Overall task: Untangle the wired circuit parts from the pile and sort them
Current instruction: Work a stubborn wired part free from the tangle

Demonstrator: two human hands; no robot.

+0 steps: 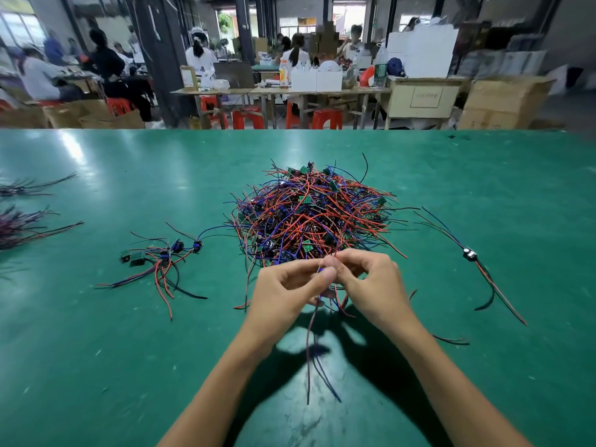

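A tangled pile point(314, 214) of red, blue and black wires with small green circuit boards sits mid-table, just beyond the hands. At its near edge the left hand point(285, 290) and right hand point(371, 279) meet, fingers curled, each pinching the same wired part point(322, 296), which is mostly hidden between the fingertips; its red, blue and dark leads hang down toward the near edge, blurred. Left of the pile lies a small sorted group point(158, 256) of boards with blue components, wires trailing near. Right of the pile, well apart, a single part point(469, 253) lies with wires stretched far and near. Dark wire bundles point(19, 214) lie at the far left edge of the green table point(483, 366). Across the room a beige cabinet point(424, 96) bears a label too blurred to read.
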